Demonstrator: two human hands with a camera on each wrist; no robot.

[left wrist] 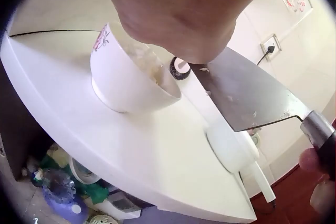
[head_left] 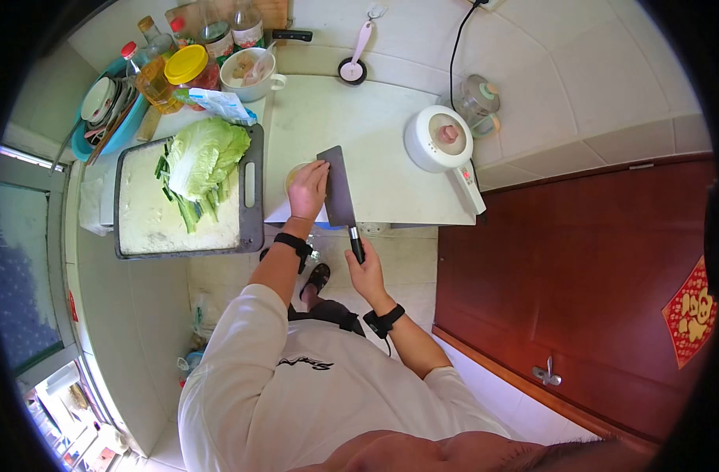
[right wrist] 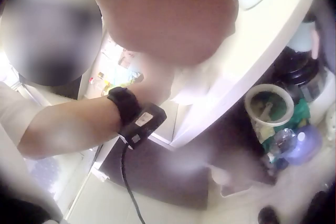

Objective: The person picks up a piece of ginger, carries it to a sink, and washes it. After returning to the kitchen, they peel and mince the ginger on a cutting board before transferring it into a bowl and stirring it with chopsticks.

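Note:
My right hand [head_left: 367, 275] grips the black handle of a cleaver [head_left: 340, 189], its broad blade tilted up over the counter's front edge. At the blade's far end, the fingers of my left hand [head_left: 307, 191] reach across and touch the steel. Small pale bits cling to the blade [left wrist: 247, 95] in the left wrist view. Beneath my left hand, a white bowl [left wrist: 126, 77] with a floral mark holds pale chopped food; the hand hides most of it in the head view. The right wrist view shows the back of my right hand [right wrist: 163, 19], its fingers hidden.
Left of the bowl, a cutting board [head_left: 131, 212] carries cabbage [head_left: 206, 157] and green stalks. Bottles, a yellow-lidded jar [head_left: 188, 67] and a white pot [head_left: 249, 82] stand behind. A white electric pot [head_left: 430, 141] sits at the right, near a red door [head_left: 579, 291].

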